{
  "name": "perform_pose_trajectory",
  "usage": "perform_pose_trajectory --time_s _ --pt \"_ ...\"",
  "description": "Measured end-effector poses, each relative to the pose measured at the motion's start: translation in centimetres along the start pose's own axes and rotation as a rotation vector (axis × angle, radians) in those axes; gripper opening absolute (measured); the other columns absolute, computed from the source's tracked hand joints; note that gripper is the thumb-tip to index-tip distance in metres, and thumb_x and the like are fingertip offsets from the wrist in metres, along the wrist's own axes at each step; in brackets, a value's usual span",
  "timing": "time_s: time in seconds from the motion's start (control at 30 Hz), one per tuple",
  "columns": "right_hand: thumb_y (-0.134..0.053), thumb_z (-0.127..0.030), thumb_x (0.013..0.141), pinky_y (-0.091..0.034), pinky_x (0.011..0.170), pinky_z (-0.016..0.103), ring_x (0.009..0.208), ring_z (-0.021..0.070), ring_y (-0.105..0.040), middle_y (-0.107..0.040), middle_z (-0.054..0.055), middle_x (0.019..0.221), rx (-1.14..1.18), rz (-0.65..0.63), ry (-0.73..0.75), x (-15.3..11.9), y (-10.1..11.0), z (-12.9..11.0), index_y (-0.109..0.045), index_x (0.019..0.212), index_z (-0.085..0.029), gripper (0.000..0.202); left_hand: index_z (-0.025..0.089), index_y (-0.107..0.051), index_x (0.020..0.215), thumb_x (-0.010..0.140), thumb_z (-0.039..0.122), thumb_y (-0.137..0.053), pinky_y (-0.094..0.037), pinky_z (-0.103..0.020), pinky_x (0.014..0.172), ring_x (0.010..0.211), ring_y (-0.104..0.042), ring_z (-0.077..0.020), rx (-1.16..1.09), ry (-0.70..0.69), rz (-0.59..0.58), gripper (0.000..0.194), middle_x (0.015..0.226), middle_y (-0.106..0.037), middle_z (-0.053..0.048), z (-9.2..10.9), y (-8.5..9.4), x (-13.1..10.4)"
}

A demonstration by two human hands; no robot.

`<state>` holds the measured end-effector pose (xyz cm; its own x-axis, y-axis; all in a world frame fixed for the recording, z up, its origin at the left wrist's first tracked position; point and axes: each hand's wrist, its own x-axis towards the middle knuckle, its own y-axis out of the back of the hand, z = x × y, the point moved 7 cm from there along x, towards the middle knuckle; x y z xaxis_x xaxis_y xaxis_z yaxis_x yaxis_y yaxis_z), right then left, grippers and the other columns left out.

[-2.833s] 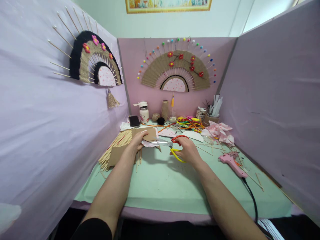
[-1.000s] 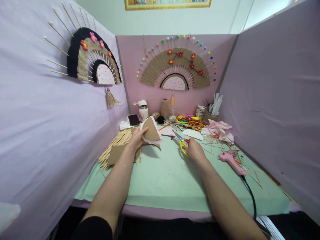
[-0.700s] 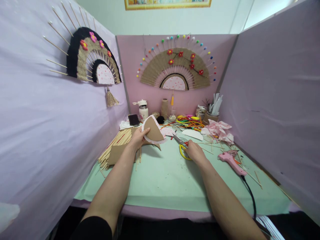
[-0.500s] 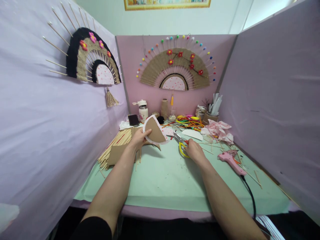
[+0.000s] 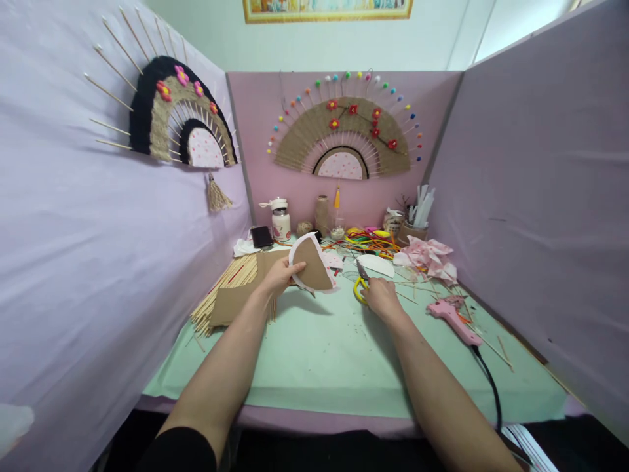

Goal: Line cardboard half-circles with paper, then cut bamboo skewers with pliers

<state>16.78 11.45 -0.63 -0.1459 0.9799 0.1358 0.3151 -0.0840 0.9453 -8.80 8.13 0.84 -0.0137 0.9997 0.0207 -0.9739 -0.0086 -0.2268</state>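
Note:
Between the thumb and fingers of my left hand (image 5: 281,276) is a half-round cardboard piece (image 5: 309,263), its brown side facing me and a white-and-pink fabric edge showing around it. My right hand (image 5: 381,295) is closed near the yellow-handled scissors (image 5: 361,288), low over the table. The blades point up and away, to the right of the cardboard piece and apart from it. My palm hides part of the handles, and I cannot tell whether the fingers still grip them. Behind the scissors lies a white half-round piece (image 5: 376,265), with a pink-dotted fabric piece (image 5: 333,260) to its left.
Thin sticks (image 5: 226,282) and cardboard sheets (image 5: 233,305) lie at the left. A pink glue gun (image 5: 455,321) with a black cord rests at the right, near crumpled pink fabric (image 5: 426,255). A bottle (image 5: 281,224) and colourful pipe cleaners (image 5: 373,242) stand and lie at the back.
My left hand has moved slightly right and down with the cardboard piece. The scissors have turned to point more upward and their blades now look closer together.

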Motion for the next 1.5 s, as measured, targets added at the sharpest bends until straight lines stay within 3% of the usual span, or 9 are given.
perform_pose_trajectory --time_s 0.13,0.23,0.3,0.43,0.7,0.9,1.07,1.27,1.5 --pt "-0.045 -0.035 0.088 -0.04 0.088 0.033 0.1 0.0238 -0.058 -0.067 0.014 0.105 0.368 0.093 0.109 -0.3 1.2 -1.4 -0.066 0.098 -0.013 0.032 0.013 -0.065 0.097 0.054 0.038 -0.084 -0.055 -0.033 0.068 0.079 -0.066 -0.0212 0.025 -0.001 -0.022 0.053 0.09 -0.071 -0.009 -0.3 -1.3 -0.3" --pt "-0.037 -0.047 0.09 -0.046 0.072 0.028 0.079 0.0176 -0.062 -0.068 0.007 0.087 0.85 -0.088 0.251 -1.3 1.1 -3.6 -0.065 0.095 -0.017 0.042 0.012 -0.066 0.094 0.053 0.039 -0.084 -0.053 -0.031 0.068 0.075 -0.065 -0.0191 0.048 0.009 -0.063 0.053 0.085 -0.071 -0.008 -0.9 -3.0 -0.8" --pt "-0.037 -0.052 0.088 -0.045 0.062 0.025 0.067 0.0153 -0.059 -0.065 0.004 0.075 1.0 -0.202 0.317 -2.0 1.0 -4.8 -0.064 0.088 -0.016 0.045 0.011 -0.067 0.091 0.053 0.04 -0.083 -0.051 -0.029 0.066 0.073 -0.064 -0.0186 0.079 0.01 -0.083 0.05 0.082 -0.07 -0.007 -1.3 -3.9 -1.0" --pt "-0.048 -0.05 0.082 -0.034 0.05 0.022 0.053 0.0112 -0.044 -0.05 -0.002 0.055 0.874 -0.152 0.34 -2.3 1.3 -5.0 -0.054 0.061 -0.017 0.04 0.011 -0.068 0.088 0.058 0.041 -0.08 -0.049 -0.027 0.065 0.073 -0.064 -0.0184 0.155 -0.054 -0.088 0.045 0.082 -0.07 -0.007 -1.6 -4.9 -1.1" --pt "-0.049 -0.048 0.082 -0.03 0.049 0.022 0.052 0.0108 -0.039 -0.043 -0.003 0.052 0.928 -0.034 0.353 -1.9 2.0 -4.5 -0.047 0.057 -0.018 0.039 0.014 -0.066 0.099 0.063 0.043 -0.077 -0.05 -0.028 0.067 0.077 -0.064 -0.0187 0.095 -0.063 -0.109 0.047 0.083 -0.069 -0.006 -2.1 -5.3 -1.1" --pt "-0.052 -0.056 0.079 -0.043 0.056 0.025 0.063 0.0153 -0.055 -0.06 0.0 0.066 1.135 -0.097 0.304 -1.5 1.3 -4.2 -0.06 0.072 -0.017 0.04 0.014 -0.068 0.094 0.061 0.043 -0.078 -0.049 -0.026 0.065 0.072 -0.062 -0.0149 0.038 -0.039 -0.123 0.045 0.085 -0.069 -0.007 -2.6 -5.8 -1.2" --pt "-0.061 -0.052 0.075 -0.05 0.075 0.032 0.09 0.0218 -0.063 -0.069 0.006 0.097 1.203 -0.01 0.304 -1.7 3.0 -4.1 -0.063 0.1 -0.018 0.043 0.015 -0.069 0.09 0.063 0.045 -0.076 -0.046 -0.024 0.06 0.068 -0.062 -0.015 0.145 0.012 -0.158 0.041 0.082 -0.07 -0.006 -3.0 -6.1 -1.5" --pt "-0.07 -0.047 0.068 -0.053 0.07 0.035 0.078 0.0233 -0.066 -0.072 0.008 0.085 1.378 -0.063 0.189 -2.0 2.8 -3.6 -0.067 0.094 -0.015 0.042 0.013 -0.071 0.085 0.063 0.045 -0.077 -0.046 -0.026 0.063 0.071 -0.063 -0.0177 0.235 0.039 -0.295 0.039 0.079 -0.07 -0.006 -3.0 -7.5 -2.5" --pt "-0.065 -0.047 0.073 -0.053 0.07 0.033 0.083 0.0231 -0.066 -0.071 0.009 0.094 1.34 0.032 0.282 -2.1 3.4 -3.7 -0.066 0.104 -0.015 0.044 0.013 -0.07 0.093 0.062 0.043 -0.078 -0.047 -0.025 0.064 0.072 -0.064 -0.0179 0.139 0.079 -0.265 0.045 0.08 -0.07 -0.007 -3.4 -7.5 -2.4"
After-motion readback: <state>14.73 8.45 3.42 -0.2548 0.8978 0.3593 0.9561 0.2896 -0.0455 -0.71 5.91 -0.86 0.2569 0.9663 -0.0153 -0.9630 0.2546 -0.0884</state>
